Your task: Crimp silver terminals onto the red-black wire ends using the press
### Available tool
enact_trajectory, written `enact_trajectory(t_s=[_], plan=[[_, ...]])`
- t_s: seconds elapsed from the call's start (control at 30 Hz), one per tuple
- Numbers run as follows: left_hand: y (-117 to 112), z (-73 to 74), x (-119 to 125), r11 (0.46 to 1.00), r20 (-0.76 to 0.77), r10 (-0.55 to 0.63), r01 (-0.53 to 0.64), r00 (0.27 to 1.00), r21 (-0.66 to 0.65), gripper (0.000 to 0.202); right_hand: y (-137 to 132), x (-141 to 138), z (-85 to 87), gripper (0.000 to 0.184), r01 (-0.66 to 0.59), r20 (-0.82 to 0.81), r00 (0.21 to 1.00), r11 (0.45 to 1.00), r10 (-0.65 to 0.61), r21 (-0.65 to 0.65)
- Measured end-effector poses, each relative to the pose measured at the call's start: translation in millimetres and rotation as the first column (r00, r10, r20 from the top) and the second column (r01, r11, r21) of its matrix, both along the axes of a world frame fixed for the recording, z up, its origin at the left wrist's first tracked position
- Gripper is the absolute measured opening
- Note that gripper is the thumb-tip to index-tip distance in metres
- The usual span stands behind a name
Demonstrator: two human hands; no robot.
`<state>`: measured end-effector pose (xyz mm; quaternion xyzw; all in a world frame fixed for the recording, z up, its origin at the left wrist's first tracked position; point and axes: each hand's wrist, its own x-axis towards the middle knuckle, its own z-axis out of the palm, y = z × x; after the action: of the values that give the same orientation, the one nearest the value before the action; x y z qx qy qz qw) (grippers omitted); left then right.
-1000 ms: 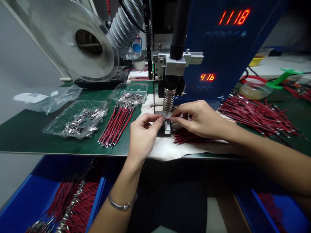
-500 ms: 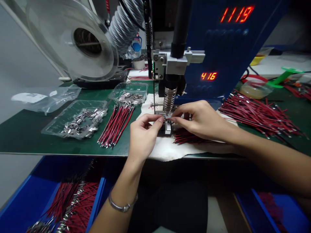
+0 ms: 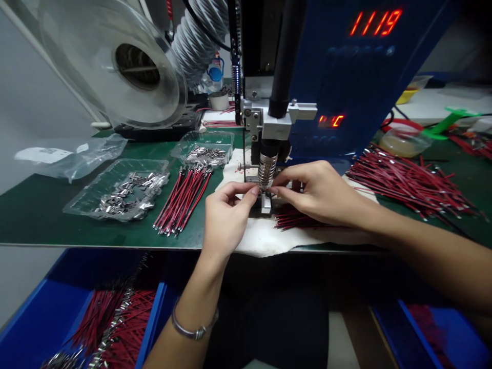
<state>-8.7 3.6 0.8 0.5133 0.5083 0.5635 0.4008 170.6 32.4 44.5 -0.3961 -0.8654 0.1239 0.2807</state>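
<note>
Beneath the spring-wrapped tip (image 3: 266,171) of a bench soldering machine, my two hands meet with fingertips close together. My left hand (image 3: 228,215) is closed in a pinch at the left of the small metal fixture (image 3: 266,202); whatever it grips is too small to make out. From the right, my right hand (image 3: 317,189) pinches a thin red wire at the fixture, its end mostly hidden by fingers and tip. Below that hand a bundle of red and black wires (image 3: 294,218) lies on a white cloth (image 3: 261,238).
Left of the cloth lie wires with metal ends (image 3: 182,197), beside clear trays of small metal parts (image 3: 115,205) (image 3: 207,156). A larger wire pile (image 3: 407,179) is at right. A clear reel (image 3: 107,66) and blue machine housing (image 3: 346,77) stand behind. Blue bins (image 3: 151,325) sit below the table edge.
The machine's head and spring-wrapped tip have come down between my fingertips. The lower red display changed from 416 to a reading ending in C. Both hands stay almost in place.
</note>
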Motion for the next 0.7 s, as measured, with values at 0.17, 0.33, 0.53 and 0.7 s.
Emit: enact_trajectory(t_s=[0.17, 0.33, 0.53, 0.7], plan=[[-0.4, 1.0, 0.5, 1.0, -0.002, 0.009, -0.009, 1.0, -0.002, 0.018, -0.2, -0.7, 0.4, 0.014, -0.002, 0.011, 1.0, 1.0, 0.002, 0.001], [-0.4, 0.9, 0.2, 1.0, -0.007, 0.01, -0.01, 1.0, -0.001, 0.018, -0.1, -0.2, -0.2, 0.014, -0.001, 0.018, 1.0, 1.0, 0.001, 0.002], [-0.2, -0.1, 0.0, 1.0, -0.008, 0.011, -0.011, 1.0, 0.005, 0.018, 0.9, 0.3, -0.6, 0.014, -0.01, 0.019, 1.0, 1.0, 0.009, 0.019], [-0.5, -0.6, -0.5, 1.0, -0.011, 0.004, -0.004, 1.0, 0.002, 0.019, 0.2, -0.4, -0.4, 0.014, -0.02, 0.015, 1.0, 1.0, 0.02, 0.014]])
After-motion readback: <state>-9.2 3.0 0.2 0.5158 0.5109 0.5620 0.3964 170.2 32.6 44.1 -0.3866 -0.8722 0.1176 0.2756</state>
